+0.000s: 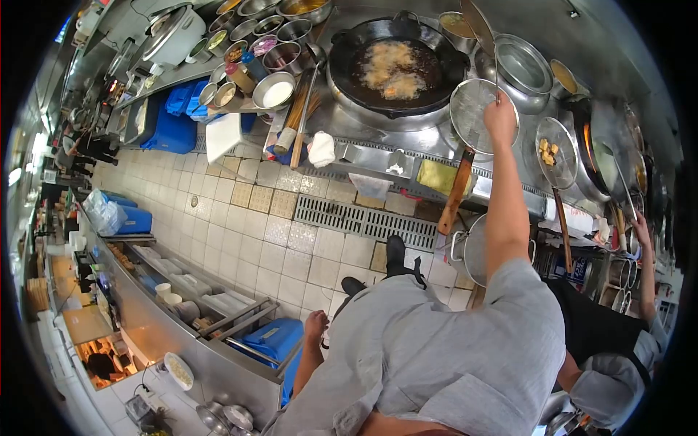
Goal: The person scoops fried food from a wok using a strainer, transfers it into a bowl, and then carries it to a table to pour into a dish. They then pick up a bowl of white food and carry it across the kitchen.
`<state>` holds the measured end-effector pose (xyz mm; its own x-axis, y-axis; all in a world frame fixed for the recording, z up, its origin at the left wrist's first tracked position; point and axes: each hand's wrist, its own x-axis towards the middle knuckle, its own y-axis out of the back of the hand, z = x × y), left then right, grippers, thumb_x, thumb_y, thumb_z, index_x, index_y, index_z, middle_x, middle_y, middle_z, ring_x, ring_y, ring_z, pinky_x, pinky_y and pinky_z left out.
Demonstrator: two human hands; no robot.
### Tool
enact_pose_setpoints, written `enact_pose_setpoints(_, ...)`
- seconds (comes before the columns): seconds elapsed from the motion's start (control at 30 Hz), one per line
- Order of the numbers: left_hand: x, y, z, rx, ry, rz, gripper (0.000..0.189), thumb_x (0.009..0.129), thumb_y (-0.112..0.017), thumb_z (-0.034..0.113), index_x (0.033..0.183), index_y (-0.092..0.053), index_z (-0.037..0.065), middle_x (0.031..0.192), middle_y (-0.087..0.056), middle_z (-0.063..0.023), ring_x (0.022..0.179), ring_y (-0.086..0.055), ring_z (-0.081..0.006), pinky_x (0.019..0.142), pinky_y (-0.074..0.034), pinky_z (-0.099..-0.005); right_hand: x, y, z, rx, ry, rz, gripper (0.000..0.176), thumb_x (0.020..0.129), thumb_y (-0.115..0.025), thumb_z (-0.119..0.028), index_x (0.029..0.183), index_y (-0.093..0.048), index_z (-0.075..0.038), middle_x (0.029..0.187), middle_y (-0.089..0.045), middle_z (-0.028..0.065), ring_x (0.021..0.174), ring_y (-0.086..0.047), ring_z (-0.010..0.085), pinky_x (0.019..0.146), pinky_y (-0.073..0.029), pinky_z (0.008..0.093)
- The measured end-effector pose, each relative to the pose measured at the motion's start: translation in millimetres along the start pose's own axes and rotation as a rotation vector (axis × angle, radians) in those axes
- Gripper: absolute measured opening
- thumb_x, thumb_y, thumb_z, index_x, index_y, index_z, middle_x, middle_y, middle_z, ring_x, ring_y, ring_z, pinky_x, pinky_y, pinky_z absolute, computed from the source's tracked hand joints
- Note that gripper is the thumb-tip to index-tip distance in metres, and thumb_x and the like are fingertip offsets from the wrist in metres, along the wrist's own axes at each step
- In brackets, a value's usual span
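My right hand [499, 120] is closed round the thin handle of a long metal ladle [478, 25], whose head points up past the wok. Below that hand lies a round wire strainer [472, 109] with a wooden handle [456, 192] jutting over the counter edge. Pale battered pieces [395, 69] fry in dark oil in a large black wok [345, 64], left of my right hand. My left hand [315, 324] hangs low by my side over the floor, its fingers curled with nothing visible in them.
Bowls of ingredients [278, 93] and bottles [238, 76] stand left of the wok. At right, a co-worker's hand [641, 231] holds a utensil by a wok with flame beneath. A second strainer [556, 152] holds fried pieces. Behind me runs a steel counter [218, 363].
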<state>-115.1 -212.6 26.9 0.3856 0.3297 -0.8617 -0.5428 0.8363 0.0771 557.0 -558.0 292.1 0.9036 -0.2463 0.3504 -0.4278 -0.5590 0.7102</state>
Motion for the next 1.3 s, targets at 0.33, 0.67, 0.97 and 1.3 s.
enact_pose_setpoints(0.33, 29, -24, 4, 0.312, -0.138, 0.165, 0.032, 0.081, -0.057, 0.024, 0.103, -0.059, 0.0, 0.087, -0.064, -0.0104, 0.076, -0.059, -0.0166, 0.065, -0.046, -0.0276, -6, -3, 18, 0.098, 0.092, 0.068, 0.036, 0.077, -0.046, -0.01, 0.111, -0.056, -0.007, 0.088, -0.062, 0.0196, 0.082, -0.06, 0.0336, 0.074, -0.045, 0.0395)
enact_pose_setpoints(0.67, 39, -19, 62, 0.361, -0.311, 0.087, 0.024, 0.08, -0.054, 0.021, 0.086, -0.062, -0.001, 0.071, -0.061, -0.0037, 0.06, -0.052, -0.0095, 0.052, -0.042, -0.0248, -61, -10, -15, 0.678, -0.428, -0.342, 0.03, 0.081, -0.045, -0.006, 0.11, -0.054, -0.006, 0.057, -0.051, 0.0037, 0.033, -0.038, 0.0117, 0.031, -0.027, 0.0277)
enact_pose_setpoints(0.97, 78, 30, 50, 0.361, -0.316, -0.112, 0.022, 0.079, -0.054, 0.024, 0.081, -0.062, 0.003, 0.06, -0.055, -0.0015, 0.05, -0.046, -0.0084, 0.046, -0.037, -0.0228, -79, -38, -37, 0.804, -0.538, -0.492, 0.007, 0.081, -0.048, -0.007, 0.087, -0.051, -0.004, 0.057, -0.047, 0.0031, 0.039, -0.038, 0.0107, 0.034, -0.033, 0.028)
enact_pose_setpoints(1.3, 82, 60, -2, 0.334, -0.354, -0.176, 0.03, 0.082, -0.055, 0.026, 0.098, -0.063, 0.002, 0.063, -0.059, -0.0076, 0.053, -0.054, -0.0159, 0.051, -0.045, -0.028, -89, 7, -58, 0.68, -0.522, -0.78, 0.016, 0.081, -0.053, -0.009, 0.067, -0.05, -0.003, 0.052, -0.043, 0.0036, 0.038, -0.034, 0.0102, 0.035, -0.029, 0.0279)
